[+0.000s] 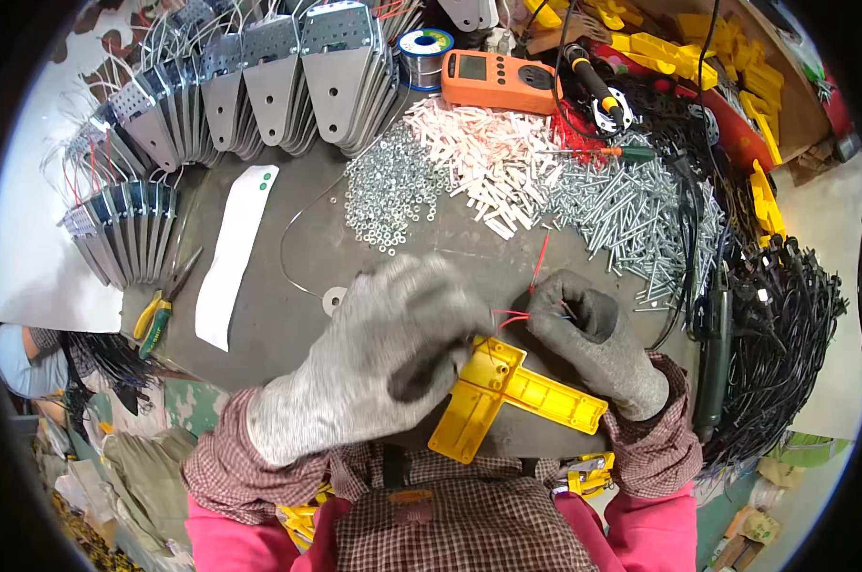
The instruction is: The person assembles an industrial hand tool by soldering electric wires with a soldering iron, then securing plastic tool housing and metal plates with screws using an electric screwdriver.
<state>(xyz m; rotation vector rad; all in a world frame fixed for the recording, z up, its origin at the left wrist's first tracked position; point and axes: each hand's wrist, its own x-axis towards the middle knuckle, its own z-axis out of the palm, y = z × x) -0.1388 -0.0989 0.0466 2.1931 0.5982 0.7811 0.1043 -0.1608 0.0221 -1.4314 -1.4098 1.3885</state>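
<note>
Seemingly, grey-gloved right hand [605, 345] at three o'clock is positioning pinched thin red wires [514, 315], next needing steadiness; left hand [393, 334] blurring, grip unclear.

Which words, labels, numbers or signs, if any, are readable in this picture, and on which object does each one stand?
No text can be read with certainty.
Wire spool: ring label, print too small.
Orange meter: screen and markings too small.
White strip: two green round marks, details too small.
Yellow plastic part: no lettering visible.
</note>
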